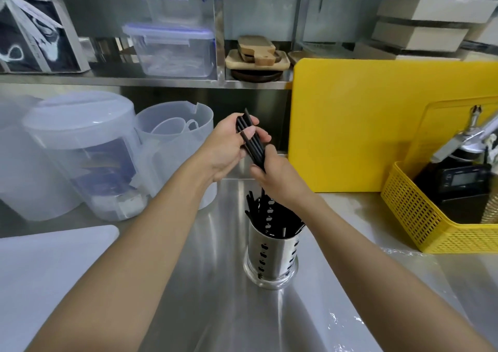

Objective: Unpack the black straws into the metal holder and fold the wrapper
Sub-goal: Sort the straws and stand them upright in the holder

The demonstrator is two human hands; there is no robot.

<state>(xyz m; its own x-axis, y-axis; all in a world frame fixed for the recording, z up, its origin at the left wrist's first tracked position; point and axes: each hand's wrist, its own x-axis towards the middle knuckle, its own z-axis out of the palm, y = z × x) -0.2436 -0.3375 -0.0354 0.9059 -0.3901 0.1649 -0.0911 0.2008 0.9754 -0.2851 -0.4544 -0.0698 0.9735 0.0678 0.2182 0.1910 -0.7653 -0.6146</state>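
Observation:
A bundle of black straws (250, 140) is held up above the steel counter, tilted with its top end to the left. My left hand (229, 147) wraps the upper part of the bundle. My right hand (280, 175) grips its lower end, just above the metal holder (270, 260). That perforated steel cylinder stands upright on the counter with several black straws (272, 217) sticking out of it. A clear wrapper (347, 316) lies flat on the counter at lower right, hard to make out.
A yellow cutting board (350, 125) leans at the back right, with a yellow basket (431, 225) in front holding a dark device. Translucent plastic containers (80, 157) stand at left. A white board (40, 271) lies at lower left. Shelves behind hold lidded boxes and wooden boards.

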